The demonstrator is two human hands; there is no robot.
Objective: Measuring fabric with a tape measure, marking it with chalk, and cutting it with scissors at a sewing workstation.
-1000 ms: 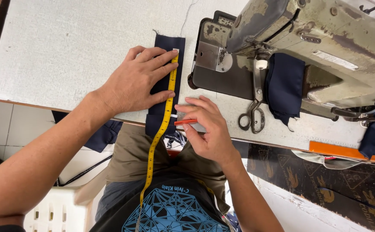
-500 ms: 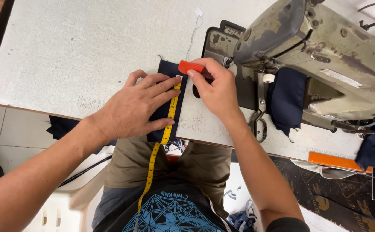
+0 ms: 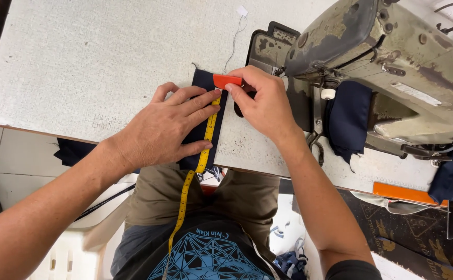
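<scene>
On the counter [image 3: 81,62], the left hand [image 3: 161,129] lies flat, pressing tape [image 3: 210,129] onto cloth [image 3: 204,83]; the right hand [image 3: 265,103] pinches red chalk [image 3: 226,81].

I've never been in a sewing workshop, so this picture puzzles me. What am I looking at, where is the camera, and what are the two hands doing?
The camera sits on the person's head and looks straight down, so you see their own arms, lap and the white work table from above. The big worn grey machine at the upper right is an industrial sewing machine. A strip of dark navy fabric lies on the table and hangs over its near edge. The left hand presses flat on the fabric and pins a yellow measuring tape along it; the tape trails down into the lap. The right hand pinches a small flat orange-red piece, probably tailor's chalk, at the top end of the tape. More navy cloth lies under the machine, and scissors lie beside the right wrist.
</scene>
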